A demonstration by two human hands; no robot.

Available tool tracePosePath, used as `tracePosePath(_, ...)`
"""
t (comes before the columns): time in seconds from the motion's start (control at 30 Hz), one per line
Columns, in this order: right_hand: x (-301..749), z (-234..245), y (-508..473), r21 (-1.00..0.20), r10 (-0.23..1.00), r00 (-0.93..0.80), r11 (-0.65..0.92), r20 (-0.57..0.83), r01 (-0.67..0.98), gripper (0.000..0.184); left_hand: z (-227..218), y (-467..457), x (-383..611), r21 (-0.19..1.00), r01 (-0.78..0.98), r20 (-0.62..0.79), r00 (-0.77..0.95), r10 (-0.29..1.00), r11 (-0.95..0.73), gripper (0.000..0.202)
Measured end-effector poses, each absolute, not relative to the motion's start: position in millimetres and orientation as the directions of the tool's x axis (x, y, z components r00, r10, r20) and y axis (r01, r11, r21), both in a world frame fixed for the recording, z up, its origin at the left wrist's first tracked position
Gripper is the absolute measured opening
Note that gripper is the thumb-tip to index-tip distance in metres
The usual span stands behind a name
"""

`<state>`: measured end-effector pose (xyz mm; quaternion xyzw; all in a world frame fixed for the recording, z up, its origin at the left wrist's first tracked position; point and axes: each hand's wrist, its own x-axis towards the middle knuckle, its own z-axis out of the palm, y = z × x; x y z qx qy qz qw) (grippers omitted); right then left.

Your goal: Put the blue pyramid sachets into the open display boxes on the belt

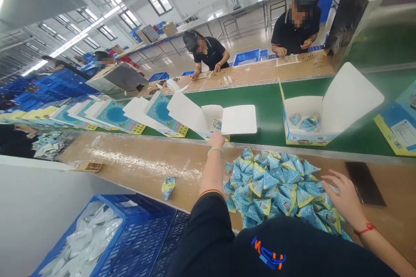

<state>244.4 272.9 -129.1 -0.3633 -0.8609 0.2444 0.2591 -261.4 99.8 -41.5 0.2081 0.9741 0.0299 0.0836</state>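
My left arm reaches forward to an open white-lined carton [209,123] on the green belt. My left hand [216,139] is closed at the carton's front edge, its fingertips hidden; a few blue packets show inside. My right hand [344,194] is open, fingers spread, at the right side of a heap of blue-and-yellow pyramid-shaped packets [273,181]; nothing shows in its grasp. A second open carton [305,134] stands farther right on the belt, with several packets in it.
More open cartons [113,114] line the green conveyor belt [266,117] leftward; another carton [401,125] is at far right. One loose packet [168,187] and a dark flat plate [365,183] lie on the bench. Blue crates [143,225] stand below. Co-workers [208,52] work opposite.
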Motion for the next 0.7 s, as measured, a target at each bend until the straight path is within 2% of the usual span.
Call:
tracePosePath(0.2,229.0,-167.8,283.5,-0.564,0.727,-0.673,0.616,0.139,0.549,0.048,-85.0,72.1,-214.2,0.056,0.508,-0.09,-0.855,0.511,0.86,0.034)
tracePosePath(0.33,207.0,-191.0,298.9,-0.483,0.744,-0.666,0.561,-0.062,0.672,0.067,-94.9,73.0,-201.2,0.063,0.507,-0.065,-0.857,0.511,0.859,0.035)
tracePosePath(0.47,188.9,-198.4,308.1,-0.393,0.729,-0.633,0.518,-0.262,0.76,0.064,-91.5,79.7,-213.8,0.078,0.493,-0.04,-0.867,0.497,0.867,0.032)
tracePosePath(0.7,181.6,-185.7,305.0,-0.362,0.735,-0.605,0.498,-0.306,0.788,0.06,-81.3,94.5,-267.3,0.122,0.433,0.002,-0.9,0.436,0.893,0.029)
